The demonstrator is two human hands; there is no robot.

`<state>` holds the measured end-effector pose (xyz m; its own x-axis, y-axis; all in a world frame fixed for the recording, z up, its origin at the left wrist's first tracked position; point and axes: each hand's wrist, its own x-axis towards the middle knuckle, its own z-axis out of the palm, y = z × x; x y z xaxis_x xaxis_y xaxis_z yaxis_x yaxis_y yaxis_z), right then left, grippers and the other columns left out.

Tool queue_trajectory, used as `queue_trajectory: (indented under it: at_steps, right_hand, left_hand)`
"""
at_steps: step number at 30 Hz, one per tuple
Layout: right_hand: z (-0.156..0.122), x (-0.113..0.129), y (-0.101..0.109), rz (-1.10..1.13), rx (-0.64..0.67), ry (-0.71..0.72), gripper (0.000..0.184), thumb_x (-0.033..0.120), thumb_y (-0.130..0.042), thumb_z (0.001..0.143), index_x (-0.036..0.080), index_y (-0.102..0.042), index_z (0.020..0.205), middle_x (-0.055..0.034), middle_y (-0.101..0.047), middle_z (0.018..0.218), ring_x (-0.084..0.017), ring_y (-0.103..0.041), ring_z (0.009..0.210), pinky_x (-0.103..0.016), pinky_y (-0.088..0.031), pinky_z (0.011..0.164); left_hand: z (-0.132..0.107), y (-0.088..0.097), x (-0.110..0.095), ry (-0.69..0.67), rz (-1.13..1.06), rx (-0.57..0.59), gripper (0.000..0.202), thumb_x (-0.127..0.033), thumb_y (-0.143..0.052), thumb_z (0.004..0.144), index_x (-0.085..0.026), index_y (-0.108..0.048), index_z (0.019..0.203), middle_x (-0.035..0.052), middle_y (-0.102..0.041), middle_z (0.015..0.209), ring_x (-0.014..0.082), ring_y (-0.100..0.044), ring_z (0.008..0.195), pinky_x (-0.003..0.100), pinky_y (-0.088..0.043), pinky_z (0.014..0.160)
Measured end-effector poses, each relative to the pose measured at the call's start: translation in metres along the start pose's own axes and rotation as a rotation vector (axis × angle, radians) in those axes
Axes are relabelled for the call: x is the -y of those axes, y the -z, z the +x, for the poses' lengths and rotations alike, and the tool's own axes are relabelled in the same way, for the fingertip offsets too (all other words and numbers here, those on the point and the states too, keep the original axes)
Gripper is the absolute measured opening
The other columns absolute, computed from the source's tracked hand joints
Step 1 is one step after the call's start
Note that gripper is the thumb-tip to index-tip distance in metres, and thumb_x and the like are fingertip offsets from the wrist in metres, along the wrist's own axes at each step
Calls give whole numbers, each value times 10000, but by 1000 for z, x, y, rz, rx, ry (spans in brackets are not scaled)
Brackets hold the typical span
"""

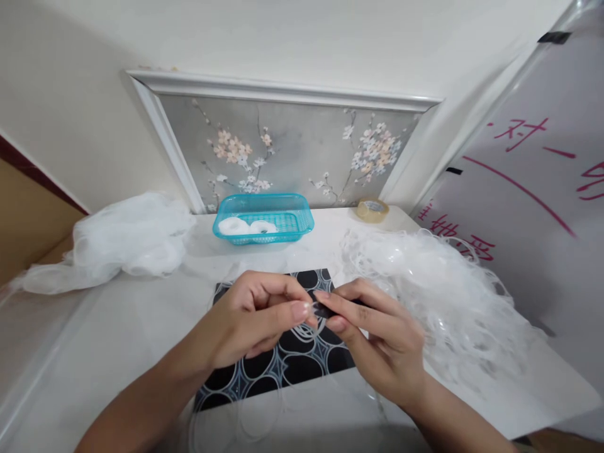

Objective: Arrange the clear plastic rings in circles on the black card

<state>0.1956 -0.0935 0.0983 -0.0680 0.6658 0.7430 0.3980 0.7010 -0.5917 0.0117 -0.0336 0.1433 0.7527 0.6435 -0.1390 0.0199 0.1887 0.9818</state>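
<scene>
My left hand (257,314) and my right hand (377,336) meet fingertip to fingertip above a black patterned mat (287,362). Both pinch a thin clear plastic strand (309,327) that coils into small loops between the fingers. A small dark piece shows at my right fingertips; I cannot make out what it is. To the right of my right hand lies a big tangled heap of clear strands (438,296).
A blue basket (264,217) with two white rolls stands at the back of the white table. A tape roll (372,209) sits at the back right. A crumpled clear plastic bag (123,242) lies at the left. A whiteboard with red writing (533,182) leans at the right.
</scene>
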Motion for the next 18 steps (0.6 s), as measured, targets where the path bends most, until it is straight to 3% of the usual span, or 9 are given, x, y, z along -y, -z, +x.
queue_trajectory:
  at_steps: [7,18]
  right_hand:
    - [1,1,1,35,23,-11,375,85,-591,854,214,-646,1201,-44,-622,832,-128,-581,725,-270,-488,592]
    - [3,0,-3,83,33,-41,347,107,-589,857,241,-666,1168,-35,-639,806,-133,-589,692,-285,-485,584]
  left_hand:
    - [2,3,6,-41,-9,26,252,-386,-642,825,-141,-659,766,-90,-379,388,19,-255,292,133,-161,294]
    - [1,3,3,9,-8,14,246,-382,-656,803,-147,-642,734,-87,-385,398,21,-240,300,150,-144,298]
